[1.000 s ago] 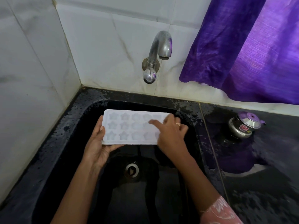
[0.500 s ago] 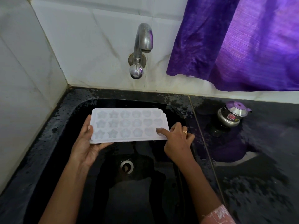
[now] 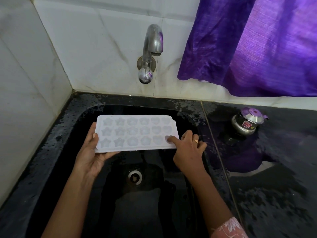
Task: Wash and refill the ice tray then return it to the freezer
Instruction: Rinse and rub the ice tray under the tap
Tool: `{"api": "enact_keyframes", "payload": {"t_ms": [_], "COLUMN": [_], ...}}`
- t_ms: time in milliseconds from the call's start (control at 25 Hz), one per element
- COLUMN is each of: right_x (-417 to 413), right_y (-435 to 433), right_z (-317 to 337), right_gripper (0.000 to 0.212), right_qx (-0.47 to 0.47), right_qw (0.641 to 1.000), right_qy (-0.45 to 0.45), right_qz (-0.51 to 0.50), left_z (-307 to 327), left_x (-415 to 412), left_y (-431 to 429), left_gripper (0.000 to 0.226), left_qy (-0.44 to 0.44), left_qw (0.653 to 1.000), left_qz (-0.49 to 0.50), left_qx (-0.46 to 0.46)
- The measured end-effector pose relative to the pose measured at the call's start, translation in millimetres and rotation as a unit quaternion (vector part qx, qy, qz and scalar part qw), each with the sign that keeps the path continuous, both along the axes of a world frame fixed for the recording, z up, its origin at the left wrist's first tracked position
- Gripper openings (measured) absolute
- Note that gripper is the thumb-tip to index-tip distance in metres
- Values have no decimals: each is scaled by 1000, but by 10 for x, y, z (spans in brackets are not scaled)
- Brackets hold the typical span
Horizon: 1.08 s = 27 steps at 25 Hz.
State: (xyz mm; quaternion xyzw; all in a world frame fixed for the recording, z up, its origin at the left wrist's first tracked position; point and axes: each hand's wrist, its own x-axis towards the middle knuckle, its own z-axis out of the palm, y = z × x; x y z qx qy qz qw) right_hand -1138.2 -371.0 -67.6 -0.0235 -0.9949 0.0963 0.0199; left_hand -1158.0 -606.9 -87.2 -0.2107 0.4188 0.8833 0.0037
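A white ice tray [image 3: 135,133] with star, flower and heart shaped cells is held level over the black sink [image 3: 72,127], below the steel tap [image 3: 151,48]. No water runs from the tap. My left hand [image 3: 89,155] grips the tray's left end, thumb on the rim and fingers underneath. My right hand [image 3: 188,152] is at the tray's right end. Its straight index finger presses into the near right corner cell, and its other fingers are curled beside the tray's edge.
A drain [image 3: 135,176] sits in the sink floor under the tray. To the right, on the wet black counter [image 3: 274,194], stands a small steel pot with a lid [image 3: 247,122]. A purple curtain [image 3: 257,45] hangs over the back wall. White tiled walls enclose the left and rear.
My right index finger has slid from the tray's middle cells to the near right corner cell. The left hand keeps its hold on the tray.
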Motion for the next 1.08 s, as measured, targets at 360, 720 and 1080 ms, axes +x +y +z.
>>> {"api": "enact_keyframes", "payload": {"t_ms": [360, 720, 1080], "right_x": [11, -35, -21], "right_y": [7, -191, -186], "right_z": [-9, 79, 144], "right_gripper": [64, 61, 55], "right_qx": [-23, -41, -5], "right_qw": [1000, 996, 998], "right_qy": [-5, 16, 8], "right_qz": [9, 76, 68], "left_z": [12, 49, 54], "left_x": [-11, -22, -43], "left_y": [13, 23, -31], "left_gripper": [29, 35, 40], "left_qy": [-6, 4, 7], "left_qw": [1000, 1000, 1000], "left_qz": [7, 5, 6], "left_qx": [-3, -1, 4]}}
